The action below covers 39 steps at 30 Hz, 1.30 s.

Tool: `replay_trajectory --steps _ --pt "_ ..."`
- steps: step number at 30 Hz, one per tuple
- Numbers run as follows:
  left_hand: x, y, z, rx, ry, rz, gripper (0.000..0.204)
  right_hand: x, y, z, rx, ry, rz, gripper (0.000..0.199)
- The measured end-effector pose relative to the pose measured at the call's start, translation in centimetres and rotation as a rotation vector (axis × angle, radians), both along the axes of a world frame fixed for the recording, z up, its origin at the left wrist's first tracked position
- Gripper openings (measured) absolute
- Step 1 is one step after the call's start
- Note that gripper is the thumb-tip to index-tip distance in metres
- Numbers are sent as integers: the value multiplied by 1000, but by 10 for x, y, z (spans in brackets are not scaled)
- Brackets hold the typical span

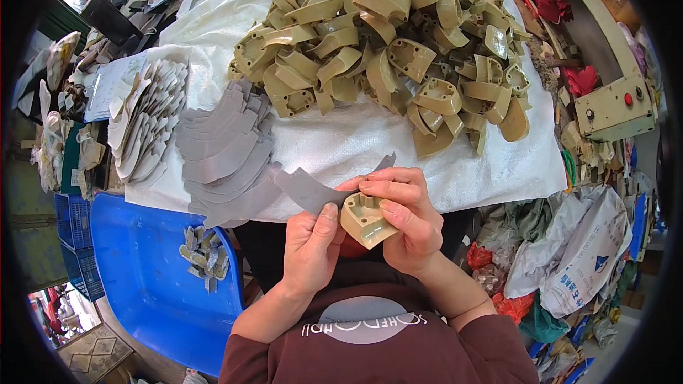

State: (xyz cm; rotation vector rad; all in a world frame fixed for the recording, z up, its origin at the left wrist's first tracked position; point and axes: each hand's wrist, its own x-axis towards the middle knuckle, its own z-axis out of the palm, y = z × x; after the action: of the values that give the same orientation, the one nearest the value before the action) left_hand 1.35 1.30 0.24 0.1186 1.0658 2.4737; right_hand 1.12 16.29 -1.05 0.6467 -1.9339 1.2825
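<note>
Gleaming tan moulded heel block (367, 220)

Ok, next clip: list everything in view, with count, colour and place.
heel blocks: large heap, olive-tan, far on table
white sheet: one, covering table
grey curved strips: one fanned stack, table's left part
pale cut pieces: one stack, further left
blue tub: one, lower left, holding grey scraps
control box: one, cream, right
held heel block: one, tan, in both hands
held grey strip: one, against that block
left hand: gripping
right hand: gripping
</note>
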Motion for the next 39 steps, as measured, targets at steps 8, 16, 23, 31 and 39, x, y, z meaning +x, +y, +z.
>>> replay_trajectory --steps 8,16,23,31,39 --pt "6 2 -1 -192 114 40 41 4 0 9 90 3 -125 44" --pt "-7 -3 1 -416 375 194 34 -1 5 8 218 26 -227 41" --pt "-10 -11 13 -778 472 320 22 11 4 30 561 -82 -371 29" --pt "-4 -5 1 -803 385 226 25 7 7 25 651 -150 -326 30" --pt "-2 2 4 -901 637 303 26 -3 10 6 470 -102 -329 34"
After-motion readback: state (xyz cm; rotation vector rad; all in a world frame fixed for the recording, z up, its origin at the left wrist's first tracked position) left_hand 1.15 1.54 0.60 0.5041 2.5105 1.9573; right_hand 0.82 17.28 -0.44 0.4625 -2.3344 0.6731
